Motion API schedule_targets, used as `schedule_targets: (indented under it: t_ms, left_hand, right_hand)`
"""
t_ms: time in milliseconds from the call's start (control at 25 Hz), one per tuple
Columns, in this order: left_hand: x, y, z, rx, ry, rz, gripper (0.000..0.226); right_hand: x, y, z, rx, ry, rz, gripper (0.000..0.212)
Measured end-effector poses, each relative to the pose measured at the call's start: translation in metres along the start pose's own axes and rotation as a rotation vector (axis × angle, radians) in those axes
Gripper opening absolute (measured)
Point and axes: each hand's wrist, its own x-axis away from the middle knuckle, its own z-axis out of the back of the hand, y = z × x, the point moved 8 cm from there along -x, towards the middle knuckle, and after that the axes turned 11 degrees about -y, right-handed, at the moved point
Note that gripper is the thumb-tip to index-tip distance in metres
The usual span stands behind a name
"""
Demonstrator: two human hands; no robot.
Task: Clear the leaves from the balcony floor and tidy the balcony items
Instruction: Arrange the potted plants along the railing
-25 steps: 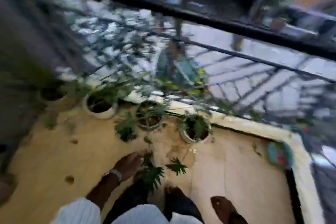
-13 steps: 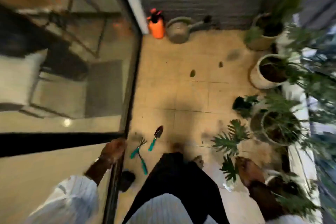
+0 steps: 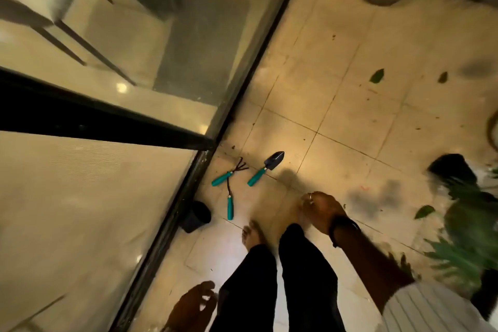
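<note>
Both hands hang empty with loosely curled fingers, the right hand [image 3: 320,209] above the tiled balcony floor [image 3: 350,105] near a teal-handled trowel [image 3: 265,168] and hand rake [image 3: 229,174], the left hand [image 3: 192,304] beside the leg, while green leaves [image 3: 376,76] lie scattered further off

Warm, dim yellowish light falls on the beige tiled balcony floor [image 3: 336,105], brightest around the teal-handled garden trowel [image 3: 265,168]. Soft grey shadows blotch the tiles toward the right edge. Small glare spots glint on the glass sliding door [image 3: 140,67]. Motion blur smears the green potted plant [image 3: 469,240] and the top corners; wide-angle distortion bends straight lines.
</note>
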Motion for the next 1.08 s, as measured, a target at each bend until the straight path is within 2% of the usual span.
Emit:
schedule_targets:
  t_ms: [120,200,320,360,440,520,600,640,720,800,960,1080]
  left_hand:
    - [-0.087,0.062,0.018,-0.037,-0.101,-0.091,0.03]
    - [-0.17,0.08,0.02,-0.071,-0.067,-0.108,0.029]
    - [-0.262,0.108,0.004,0.056,0.039,-0.181,0.028]
    - [-0.287,0.113,-0.014,0.077,0.017,-0.212,0.03]
    - [-0.32,0.11,-0.054,0.044,-0.045,-0.273,0.036]
    - [-0.339,0.099,-0.076,-0.135,-0.061,-0.306,0.043]
    - [-0.371,0.078,-0.071,-0.334,-0.016,-0.268,0.053]
    - [-0.392,0.068,-0.059,-0.379,0.02,-0.234,0.055]
    - [-0.427,0.057,-0.03,-0.439,0.055,-0.166,0.058]
    - [-0.44,0.059,-0.007,-0.425,0.061,-0.135,0.055]
    - [-0.392,0.102,0.006,0.104,-0.004,-0.108,0.042]
    - [-0.29,0.171,0.023,0.294,-0.052,-0.128,0.041]
  right_hand:
    - [-0.089,-0.004,-0.054,0.025,-0.089,0.017,0.03]
    - [-0.161,0.007,-0.088,0.07,-0.18,-0.017,0.035]
    - [-0.272,0.04,-0.134,0.034,-0.255,-0.154,0.036]
    - [-0.309,0.046,-0.144,0.007,-0.235,-0.186,0.036]
    - [-0.373,0.051,-0.165,-0.105,-0.173,-0.228,0.052]
    - [-0.424,0.059,-0.183,-0.33,-0.092,-0.308,0.072]
    - [-0.476,0.077,-0.202,-0.56,0.012,-0.32,0.098]
    - [-0.487,0.077,-0.208,-0.643,0.031,-0.301,0.1]
    - [-0.487,0.067,-0.21,-0.767,0.037,-0.241,0.074]
    - [-0.464,0.057,-0.209,-0.819,0.014,-0.268,0.053]
    - [-0.373,0.038,-0.195,-0.9,-0.114,-0.295,0.035]
    - [-0.256,0.0,-0.147,-0.83,-0.176,-0.175,0.018]
